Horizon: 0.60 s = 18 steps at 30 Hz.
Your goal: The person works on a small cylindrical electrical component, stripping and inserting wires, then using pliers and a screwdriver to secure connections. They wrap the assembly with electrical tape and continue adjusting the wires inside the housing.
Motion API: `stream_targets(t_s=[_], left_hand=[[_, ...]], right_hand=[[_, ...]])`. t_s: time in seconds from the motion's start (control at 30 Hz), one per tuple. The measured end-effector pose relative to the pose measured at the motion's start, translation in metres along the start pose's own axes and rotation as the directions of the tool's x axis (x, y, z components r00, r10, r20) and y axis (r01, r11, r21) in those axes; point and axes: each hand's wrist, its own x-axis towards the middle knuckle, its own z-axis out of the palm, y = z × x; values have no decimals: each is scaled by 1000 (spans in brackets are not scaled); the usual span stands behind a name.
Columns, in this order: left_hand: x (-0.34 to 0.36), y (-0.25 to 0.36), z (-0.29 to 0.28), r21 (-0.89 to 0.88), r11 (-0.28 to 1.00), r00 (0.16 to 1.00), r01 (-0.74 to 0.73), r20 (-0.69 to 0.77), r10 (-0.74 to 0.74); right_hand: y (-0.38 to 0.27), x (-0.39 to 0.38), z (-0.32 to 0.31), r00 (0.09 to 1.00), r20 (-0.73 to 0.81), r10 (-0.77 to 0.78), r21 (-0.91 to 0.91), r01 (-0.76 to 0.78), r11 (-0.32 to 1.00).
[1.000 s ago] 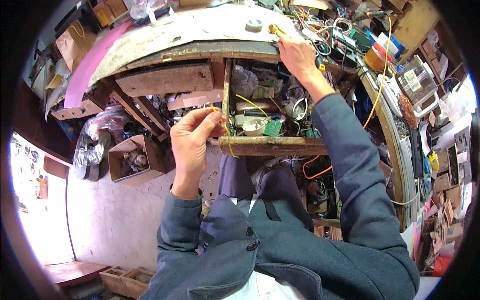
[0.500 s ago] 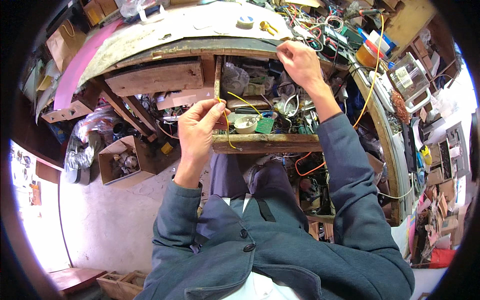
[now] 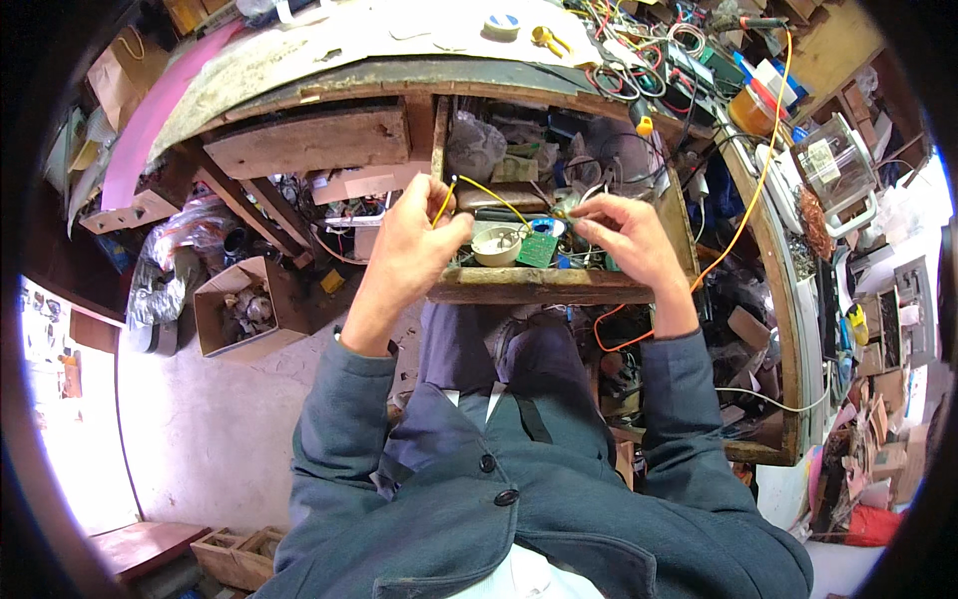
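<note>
Thin, plain yellow wire (image 3: 445,204), slanting up from the pinching left hand (image 3: 417,238), green board (image 3: 537,250) between both hands, right hand (image 3: 633,238) half-curled, its hold I cannot tell

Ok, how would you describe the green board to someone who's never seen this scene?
Find the open drawer under the bench. Near its front wall sits a round white bowl; the green board is just right of it. Unlike the bowl, it's flat, squarish and bright green, with a yellow wire arching up behind it.
</note>
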Motion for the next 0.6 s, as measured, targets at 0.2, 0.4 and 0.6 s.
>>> stream_targets(t_s=[0.2,0.4,0.6], left_hand=[[6,18,9,443,893,989,-82,145,19],[21,34,25,595,795,944,-117,315,-97],[22,20,37,591,791,950,-160,310,-40]], right_hand=[[-4,-14,24,994,-34,107,86,-103,991],[3,-16,27,992,-117,37,11,-36,999],[-16,-19,26,975,-29,220,86,-217,972]])
